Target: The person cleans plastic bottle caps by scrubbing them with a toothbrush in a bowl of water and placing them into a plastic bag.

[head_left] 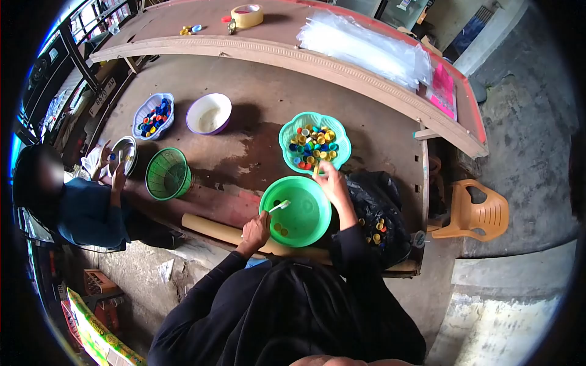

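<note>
My left hand (pixel 256 230) is closed around a toothbrush (pixel 280 206), its white-bristled head over the green basin (pixel 325 216). Water appears to fill the basin, with a few caps (pixel 281 229) low on its left side. At the front rim of the scalloped turquoise bowl (pixel 346 145), my right hand (pixel 332 185) pinches a yellow bottle cap (pixel 316 169). Inside that bowl lie several mixed bottle caps (pixel 314 140), yellow, blue, green, red and white. To the right, a black plastic bag (pixel 390 201) lies open with more caps (pixel 379 227) in it.
A co-worker (pixel 88 207) at the left handles small things over a metal bowl (pixel 133 146). Near them stand a green basket (pixel 189 183), a white-and-purple bowl (pixel 210 127) and a pale scalloped bowl (pixel 138 116) of caps. A raised shelf (pixel 256 52) holds tape (pixel 247 16) and plastic bags (pixel 366 49).
</note>
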Tool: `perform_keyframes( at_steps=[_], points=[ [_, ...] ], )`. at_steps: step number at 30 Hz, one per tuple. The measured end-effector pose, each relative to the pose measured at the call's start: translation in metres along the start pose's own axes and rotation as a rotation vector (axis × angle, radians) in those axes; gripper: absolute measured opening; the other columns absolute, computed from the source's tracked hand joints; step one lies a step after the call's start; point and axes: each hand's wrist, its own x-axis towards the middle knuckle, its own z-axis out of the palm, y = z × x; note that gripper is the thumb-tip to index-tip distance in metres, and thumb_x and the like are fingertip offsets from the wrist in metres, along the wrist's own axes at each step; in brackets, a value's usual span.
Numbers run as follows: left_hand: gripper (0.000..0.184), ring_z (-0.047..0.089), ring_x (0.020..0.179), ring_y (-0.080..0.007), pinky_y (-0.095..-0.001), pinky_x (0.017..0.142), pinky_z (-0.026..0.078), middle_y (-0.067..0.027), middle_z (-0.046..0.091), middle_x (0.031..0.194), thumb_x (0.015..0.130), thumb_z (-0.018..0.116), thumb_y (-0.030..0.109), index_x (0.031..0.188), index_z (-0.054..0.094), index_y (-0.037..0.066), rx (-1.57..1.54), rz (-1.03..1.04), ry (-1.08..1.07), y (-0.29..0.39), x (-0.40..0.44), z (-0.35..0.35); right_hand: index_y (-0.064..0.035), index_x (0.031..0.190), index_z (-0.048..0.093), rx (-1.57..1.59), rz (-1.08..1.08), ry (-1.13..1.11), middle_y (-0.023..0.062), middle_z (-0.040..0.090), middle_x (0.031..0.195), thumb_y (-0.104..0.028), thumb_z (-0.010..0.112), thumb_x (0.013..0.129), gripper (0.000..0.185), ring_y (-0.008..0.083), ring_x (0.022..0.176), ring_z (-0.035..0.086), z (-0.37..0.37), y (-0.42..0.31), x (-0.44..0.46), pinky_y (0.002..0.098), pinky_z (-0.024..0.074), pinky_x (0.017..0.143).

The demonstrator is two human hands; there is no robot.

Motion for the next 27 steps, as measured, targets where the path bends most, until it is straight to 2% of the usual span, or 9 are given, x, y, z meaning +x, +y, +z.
perform_keyframes(
  at_steps=[1, 3, 6, 8, 11, 16, 19, 22, 27],
  points=[
    [0.022, 0.057, 0.066, -0.0424, -0.0525, 0.055, 0.043, -0.0221, 0.06, 0.073, 0.092, 0.042, 0.028, 0.088, 0.045, 0.007, -0.011, 0.004, 0.007, 0.002, 0.001, -0.002, -0.0076, 0.117, 0.051, -0.086, -0.041, 0.113, 0.0142, 0.061, 0.101, -0.02, 0.07, 0.074, 0.049, 0.0288, 0.084, 0.06, 0.001, -0.005, 0.004, 0.0369, 0.048, 0.073],
    [0.022, 0.057, 0.067, -0.042, -0.052, 0.055, 0.043, -0.0223, 0.06, 0.074, 0.092, 0.041, 0.028, 0.088, 0.045, 0.007, -0.014, -0.02, -0.005, 0.004, 0.001, -0.001, -0.0053, 0.108, 0.054, -0.199, -0.228, 0.245, 0.014, 0.061, 0.099, -0.018, 0.07, 0.073, 0.041, 0.0308, 0.087, 0.059, 0.009, -0.007, 0.008, 0.0392, 0.0467, 0.075],
    [0.021, 0.057, 0.06, -0.0416, -0.0518, 0.051, 0.044, -0.0219, 0.059, 0.068, 0.092, 0.042, 0.027, 0.085, 0.045, 0.008, -0.009, 0.0, 0.069, -0.001, 0.002, 0.005, -0.0076, 0.081, 0.056, -0.213, -0.063, -0.102, 0.0136, 0.061, 0.082, -0.011, 0.063, 0.075, 0.01, 0.0315, 0.081, 0.06, 0.034, -0.006, -0.018, 0.0423, 0.0468, 0.069],
    [0.021, 0.057, 0.059, -0.0413, -0.0516, 0.05, 0.044, -0.0216, 0.059, 0.066, 0.092, 0.042, 0.028, 0.085, 0.044, 0.008, -0.017, 0.021, 0.084, -0.002, 0.002, 0.006, -0.0085, 0.083, 0.061, -0.211, 0.074, -0.426, 0.0127, 0.062, 0.083, -0.016, 0.068, 0.071, 0.015, 0.0303, 0.081, 0.061, 0.065, 0.015, -0.045, 0.0385, 0.048, 0.07],
    [0.021, 0.057, 0.058, -0.0412, -0.0517, 0.05, 0.044, -0.0213, 0.058, 0.065, 0.092, 0.043, 0.028, 0.085, 0.044, 0.008, -0.011, 0.028, 0.082, -0.001, 0.002, 0.006, -0.0042, 0.088, 0.061, -0.416, -0.078, -0.599, 0.0178, 0.063, 0.092, -0.006, 0.056, 0.07, 0.018, 0.0346, 0.089, 0.059, 0.11, 0.046, -0.09, 0.0434, 0.0479, 0.077],
    [0.021, 0.057, 0.058, -0.0411, -0.0514, 0.049, 0.044, -0.0211, 0.059, 0.065, 0.092, 0.043, 0.027, 0.084, 0.043, 0.008, 0.006, 0.057, 0.076, -0.002, 0.003, 0.006, 0.0002, 0.083, 0.059, -0.456, -0.09, -0.59, 0.0238, 0.061, 0.083, -0.001, 0.05, 0.07, 0.016, 0.0366, 0.078, 0.061, 0.119, 0.036, -0.118, 0.0473, 0.0484, 0.065],
    [0.021, 0.057, 0.058, -0.0411, -0.0514, 0.049, 0.044, -0.0211, 0.059, 0.065, 0.092, 0.042, 0.027, 0.084, 0.043, 0.008, 0.012, 0.062, 0.061, -0.002, 0.003, 0.005, -0.0009, 0.084, 0.059, -0.448, -0.091, -0.528, 0.0222, 0.061, 0.084, -0.001, 0.049, 0.072, 0.016, 0.036, 0.08, 0.061, 0.115, 0.038, -0.115, 0.0465, 0.0484, 0.066],
    [0.021, 0.057, 0.058, -0.0412, -0.0515, 0.05, 0.044, -0.0211, 0.059, 0.066, 0.092, 0.043, 0.027, 0.084, 0.043, 0.007, 0.011, 0.058, 0.051, -0.002, 0.004, 0.004, -0.0046, 0.092, 0.063, -0.454, -0.1, -0.241, 0.0177, 0.057, 0.086, -0.003, 0.049, 0.075, 0.021, 0.0351, 0.081, 0.059, 0.108, 0.041, -0.112, 0.0435, 0.0487, 0.069],
    [0.022, 0.058, 0.06, -0.0413, -0.0517, 0.05, 0.044, -0.0211, 0.059, 0.066, 0.091, 0.043, 0.028, 0.085, 0.045, 0.007, 0.045, 0.027, 0.026, 0.004, 0.005, 0.0, -0.0051, 0.095, 0.064, -0.272, 0.011, -0.314, 0.014, 0.061, 0.092, -0.004, 0.056, 0.078, 0.019, 0.0286, 0.081, 0.061, 0.102, 0.061, -0.103, 0.0371, 0.0489, 0.07]
  ],
)
